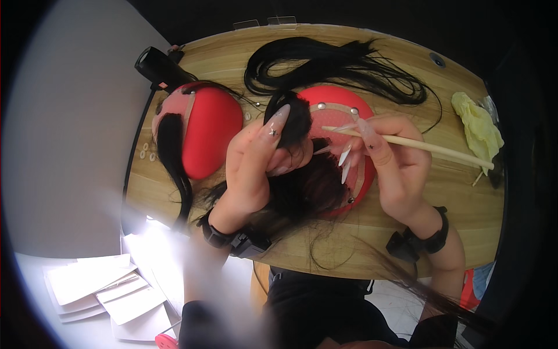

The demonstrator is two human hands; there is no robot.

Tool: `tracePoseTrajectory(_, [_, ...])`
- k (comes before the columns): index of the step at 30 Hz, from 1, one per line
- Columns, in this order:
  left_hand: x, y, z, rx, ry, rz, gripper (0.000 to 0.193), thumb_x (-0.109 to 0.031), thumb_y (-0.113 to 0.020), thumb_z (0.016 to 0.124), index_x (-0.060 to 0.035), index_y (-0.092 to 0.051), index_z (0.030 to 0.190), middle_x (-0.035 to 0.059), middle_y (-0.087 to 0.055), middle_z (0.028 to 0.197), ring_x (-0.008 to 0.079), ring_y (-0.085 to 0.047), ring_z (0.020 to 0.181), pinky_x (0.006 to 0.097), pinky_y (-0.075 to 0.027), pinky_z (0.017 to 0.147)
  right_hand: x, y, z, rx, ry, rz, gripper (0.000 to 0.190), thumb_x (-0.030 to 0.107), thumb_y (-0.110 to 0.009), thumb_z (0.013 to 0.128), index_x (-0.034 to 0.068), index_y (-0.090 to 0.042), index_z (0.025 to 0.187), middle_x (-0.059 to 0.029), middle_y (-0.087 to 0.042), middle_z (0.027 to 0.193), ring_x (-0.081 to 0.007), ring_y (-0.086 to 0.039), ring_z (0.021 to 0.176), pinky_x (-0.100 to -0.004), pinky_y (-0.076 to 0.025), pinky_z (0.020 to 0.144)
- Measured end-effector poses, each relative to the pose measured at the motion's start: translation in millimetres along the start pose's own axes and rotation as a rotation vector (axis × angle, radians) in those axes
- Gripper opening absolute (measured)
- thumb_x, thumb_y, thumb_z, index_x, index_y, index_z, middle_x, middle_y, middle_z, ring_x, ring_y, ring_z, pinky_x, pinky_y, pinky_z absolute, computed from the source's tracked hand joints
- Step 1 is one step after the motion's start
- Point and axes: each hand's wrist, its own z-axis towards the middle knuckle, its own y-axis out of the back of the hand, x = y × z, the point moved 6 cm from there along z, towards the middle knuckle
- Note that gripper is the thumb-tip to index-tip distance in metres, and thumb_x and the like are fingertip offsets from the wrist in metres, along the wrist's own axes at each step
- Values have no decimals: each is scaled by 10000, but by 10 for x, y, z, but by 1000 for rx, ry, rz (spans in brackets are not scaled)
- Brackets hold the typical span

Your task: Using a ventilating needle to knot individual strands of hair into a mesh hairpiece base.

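Folded over between thumb and fingers, a lock of black hair (293, 124) is pinched in my left hand (255, 163). My right hand (394, 152) grips a thin pale stick, like a ventilating needle's handle (444, 150), its tip end over the mesh. Beneath both hands sits a red dome-shaped wig block (369, 179). Pink netting (324, 120) edged with a beige band covers part of it, fixed with round-headed pins (321, 105). Black hair (301, 187) spreads over the block's near left side. The stick's very tip is too small to make out.
A second red block (213, 131) with netting and a hank of black hair (172, 148) stands left. Behind it lies a black cylindrical object (161, 67). A long black hair bundle (305, 61) lies at the back. Crumpled yellow material (475, 126) rests right. White boards (96, 283) are lower left.
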Motion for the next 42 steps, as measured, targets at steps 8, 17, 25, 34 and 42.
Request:
tracePoseTrajectory(8, [10, 83, -3, 179, -26, -131, 347, -205, -333, 957, -37, -391, 659, -12, -334, 533, 91, -313, 494, 243, -291, 492, 57, -29, 16, 52, 44, -91, 112, -7, -500, 884, -46, -532, 985, -87, -588, 861, -94, -563, 735, -203, -457, 665])
tracePoseTrajectory(17, [26, 36, 16, 36, -9, -60, 395, -245, -349, 923, -139, -289, 548, -46, -254, 485, 58, -239, 432, 215, -208, 432, -48, 16, 16, 32, -129, 11, 191, 132, -423, 941, -42, -502, 943, -113, -580, 695, -148, -589, 651, -243, -484, 587])
tracePoseTrajectory(25, [24, 19, 18, 12, -11, 23, 406, -207, -338, 931, -143, -279, 533, -33, -249, 481, 77, -242, 430, 224, -213, 433, -122, 65, 64, -114, -300, 151, 274, 189, -440, 941, -47, -506, 1063, -85, -550, 614, -121, -543, 503, -269, -536, 572])
tracePoseTrajectory(34, [23, 54, -5, 20, -22, 110, 392, -238, -342, 923, -109, -301, 555, 2, -302, 493, 92, -258, 445, 243, -223, 449, -27, 92, 106, -217, -284, 116, 236, 193, -511, 915, -27, -566, 979, -52, -542, 589, -77, -487, 433, -242, -503, 500])
tracePoseTrajectory(42, [-29, 103, -61, -14, 2, 295, 360, -237, -355, 923, -59, -388, 612, 6, -347, 523, 94, -298, 491, 239, -252, 485, 172, 204, 155, -264, -59, -118, 174, 95, -589, 865, 12, -539, 722, -44, -576, 592, -53, -502, 435, -195, -433, 433])
